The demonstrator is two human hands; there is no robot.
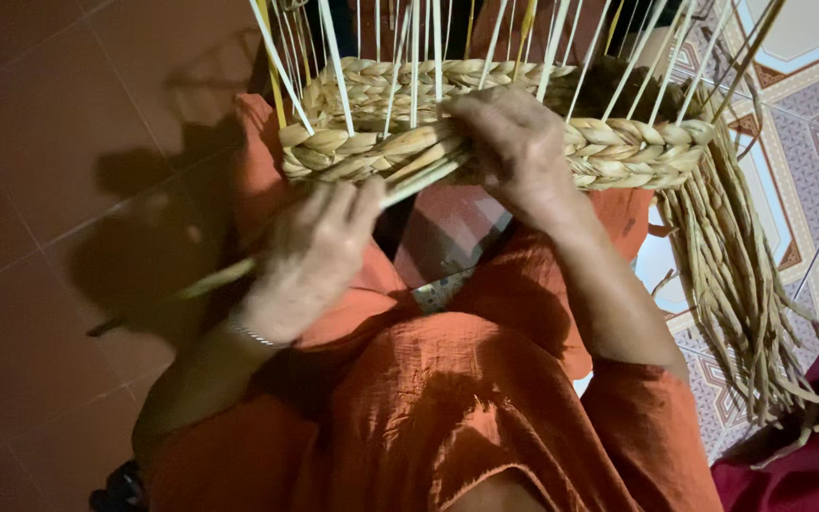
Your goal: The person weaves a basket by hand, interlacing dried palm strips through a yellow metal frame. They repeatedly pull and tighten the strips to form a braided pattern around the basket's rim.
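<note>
The half-woven basket (485, 123) rests across the person's knees, its braided rim of pale dried rush running side to side and thin upright stakes (414, 47) rising from it out of the top of view. At the near wall of the basket, about the middle of the rim, the right hand (518, 152) is pressed down on the braid, fingers curled over the weave and clenched on it. Just below the basket and to the left of that spot, the left hand (310, 261) is closed around a long flat strand (409, 180) — the strand runs from the rim, through the fist, and trails off lower left toward the floor. A thin metal bangle (253, 334) sits on that wrist. Under the basket lie the folds of an orange garment (447, 408) covering the lap. Off the right end of the basket a thick bundle of loose rush (737, 275) hangs down and spreads over the patterned floor tiles (808, 161); to the left of the basket the floor is plain dark red tile (59, 190), with the hands' shadow across it. At the lower right, beyond the loose bundle, shows a bit of dark red cloth (798, 474).
</note>
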